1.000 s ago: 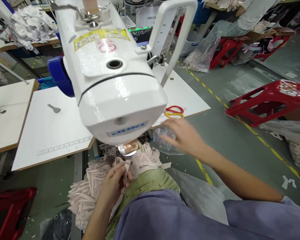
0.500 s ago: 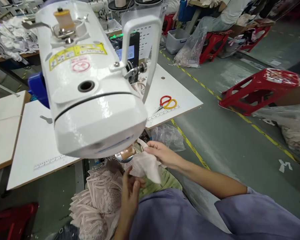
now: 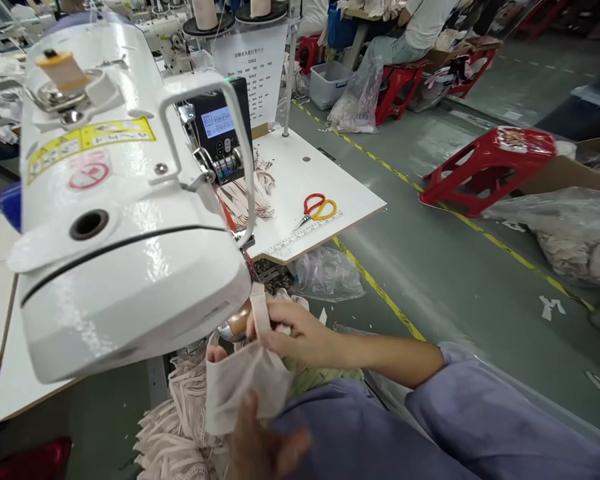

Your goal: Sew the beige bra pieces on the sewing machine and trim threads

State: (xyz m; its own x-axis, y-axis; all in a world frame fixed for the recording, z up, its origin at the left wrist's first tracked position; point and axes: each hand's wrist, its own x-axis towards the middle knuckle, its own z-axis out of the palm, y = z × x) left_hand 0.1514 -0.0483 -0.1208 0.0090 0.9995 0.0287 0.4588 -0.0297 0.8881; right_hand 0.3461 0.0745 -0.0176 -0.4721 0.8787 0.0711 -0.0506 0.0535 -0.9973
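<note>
Both hands hold one small piece of pale pink fabric (image 3: 240,387) in front of the white sewing machine (image 3: 115,220). My right hand (image 3: 293,333) pinches its upper edge and strap just under the machine head. Low in the picture, my left hand (image 3: 260,447) grips the lower part of the piece, with the thumb over the cloth. A heap of pink lace pieces (image 3: 180,427) lies in my lap below. Much of my left hand is hidden behind the fabric.
Red and yellow scissors (image 3: 316,207) lie on the white table (image 3: 320,180) beside more lace strips and the machine's control panel (image 3: 220,133). A clear plastic bag (image 3: 327,273) hangs under the table edge. An overturned red stool (image 3: 485,167) lies on the floor. Another person sits at the far back.
My right hand came back from the right and took hold of the fabric piece. Both hands then lifted it and spread it out. My view swung to the right.
</note>
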